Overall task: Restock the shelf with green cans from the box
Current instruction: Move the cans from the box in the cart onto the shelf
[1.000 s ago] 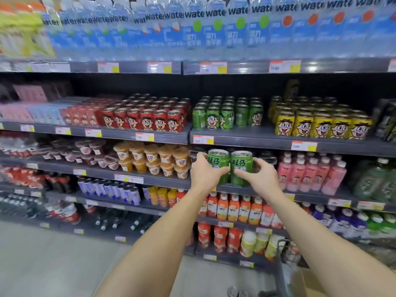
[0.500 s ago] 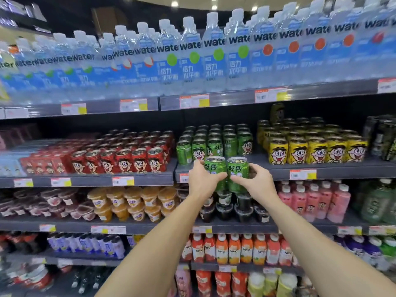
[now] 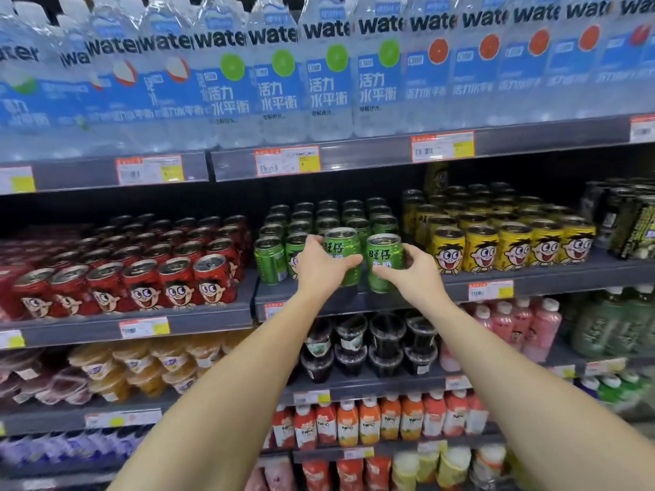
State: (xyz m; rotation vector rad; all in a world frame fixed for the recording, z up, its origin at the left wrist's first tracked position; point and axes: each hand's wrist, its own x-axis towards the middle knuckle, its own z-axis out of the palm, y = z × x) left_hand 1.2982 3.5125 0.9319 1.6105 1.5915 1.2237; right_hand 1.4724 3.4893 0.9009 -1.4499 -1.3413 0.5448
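With both arms stretched toward twelve o'clock, your left hand (image 3: 320, 269) and right hand (image 3: 413, 274) each wrap fingers around a green can (image 3: 343, 251) at the shelf (image 3: 553, 274) edge.

Grey metal shelving (image 3: 553, 276) fills the whole view, several tiers deep, each front edge carrying white, red and yellow price labels (image 3: 442, 146). Water bottles (image 3: 329, 76) with blue labels line the top tier. Below, red cans (image 3: 177, 278), yellow cans (image 3: 510, 246), dark cups (image 3: 386, 345) and orange bottles (image 3: 368, 423) stand in rows.
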